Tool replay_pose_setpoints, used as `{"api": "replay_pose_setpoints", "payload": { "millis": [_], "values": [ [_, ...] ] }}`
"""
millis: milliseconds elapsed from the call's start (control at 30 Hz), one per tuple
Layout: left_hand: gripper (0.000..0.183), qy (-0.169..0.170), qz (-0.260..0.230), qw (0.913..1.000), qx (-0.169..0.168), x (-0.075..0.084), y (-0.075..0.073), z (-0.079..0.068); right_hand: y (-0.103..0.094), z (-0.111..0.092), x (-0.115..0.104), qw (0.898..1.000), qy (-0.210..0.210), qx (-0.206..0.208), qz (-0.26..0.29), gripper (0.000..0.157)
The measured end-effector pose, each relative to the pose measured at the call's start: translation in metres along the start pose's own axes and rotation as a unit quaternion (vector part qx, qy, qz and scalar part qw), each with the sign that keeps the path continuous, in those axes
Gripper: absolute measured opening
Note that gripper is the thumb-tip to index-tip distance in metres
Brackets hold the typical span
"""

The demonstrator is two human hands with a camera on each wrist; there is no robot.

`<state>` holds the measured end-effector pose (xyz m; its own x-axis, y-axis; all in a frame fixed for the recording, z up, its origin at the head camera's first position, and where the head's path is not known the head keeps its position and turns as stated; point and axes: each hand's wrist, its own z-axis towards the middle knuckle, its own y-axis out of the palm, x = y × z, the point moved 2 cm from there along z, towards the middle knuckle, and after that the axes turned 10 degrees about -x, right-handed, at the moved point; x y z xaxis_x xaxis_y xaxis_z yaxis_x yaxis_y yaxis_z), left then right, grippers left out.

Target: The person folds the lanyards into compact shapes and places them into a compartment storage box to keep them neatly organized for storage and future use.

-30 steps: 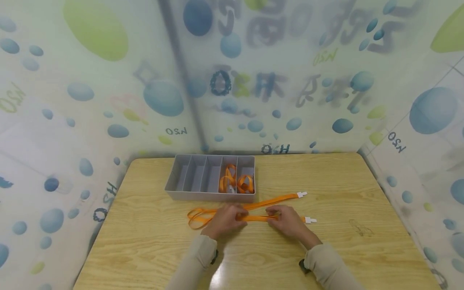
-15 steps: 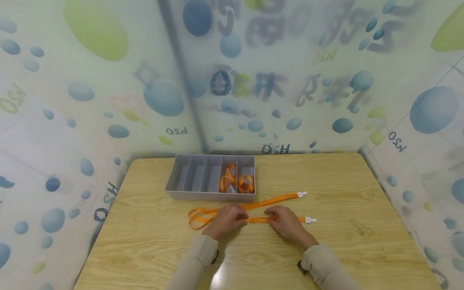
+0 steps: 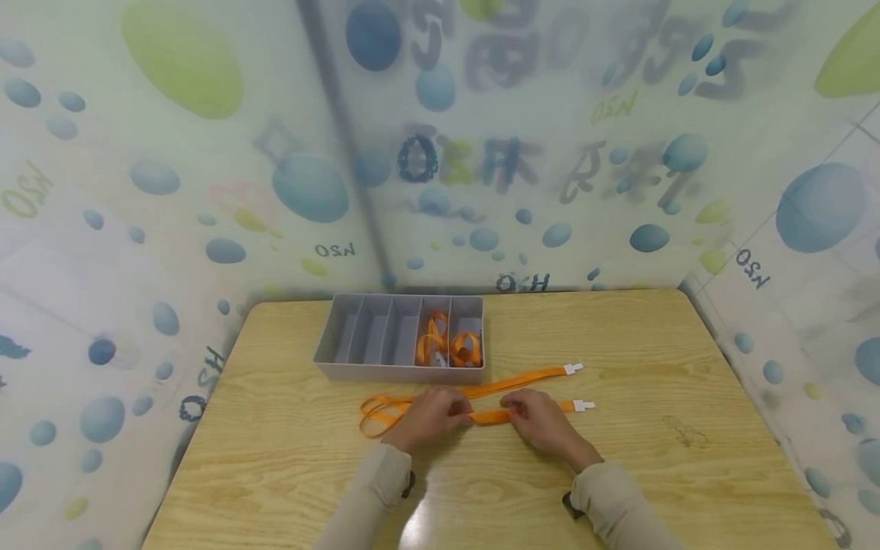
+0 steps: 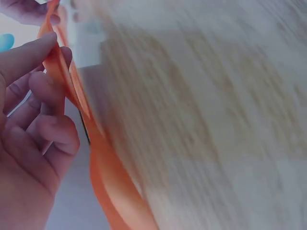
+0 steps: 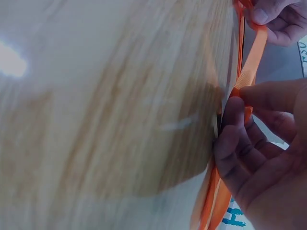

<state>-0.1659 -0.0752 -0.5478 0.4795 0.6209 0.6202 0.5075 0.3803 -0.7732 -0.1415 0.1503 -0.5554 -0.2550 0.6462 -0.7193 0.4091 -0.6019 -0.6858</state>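
your left hand (image 3: 431,415) and right hand (image 3: 545,422) both pinch the orange strap (image 3: 490,417), which spans between them over the wooden table (image 3: 660,367), nearer you than the gray tray (image 3: 402,373); its white clip (image 3: 583,406) shows past your right hand.

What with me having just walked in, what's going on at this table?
A person's left hand and right hand pinch a length of orange strap, with a white clip at its right end. A second strap lies behind it, nearer the gray tray. Orange straps lie in two of the tray's five compartments.
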Motion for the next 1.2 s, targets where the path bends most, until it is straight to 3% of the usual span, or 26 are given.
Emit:
{"api": "replay_pose_setpoints", "payload": {
  "millis": [167, 633, 967, 1200],
  "values": [
    [0.007, 0.004, -0.044, 0.9990, -0.004, 0.001, -0.002, 0.002, -0.001, 0.001, 0.001, 1.000, -0.001, -0.007, 0.019, 0.022],
    [0.010, 0.013, -0.111, 0.9937, -0.005, 0.004, -0.007, 0.000, -0.006, 0.000, 0.002, 0.999, -0.028, -0.023, 0.027, 0.026],
    [0.014, 0.009, -0.170, 0.9855, 0.000, 0.005, -0.008, -0.001, -0.005, -0.002, -0.004, 0.999, 0.043, 0.016, 0.012, 0.041],
    [0.014, 0.015, -0.187, 0.9822, 0.008, 0.013, -0.013, -0.001, -0.007, -0.001, -0.005, 0.996, 0.062, 0.060, 0.014, 0.038]
  ]
}}
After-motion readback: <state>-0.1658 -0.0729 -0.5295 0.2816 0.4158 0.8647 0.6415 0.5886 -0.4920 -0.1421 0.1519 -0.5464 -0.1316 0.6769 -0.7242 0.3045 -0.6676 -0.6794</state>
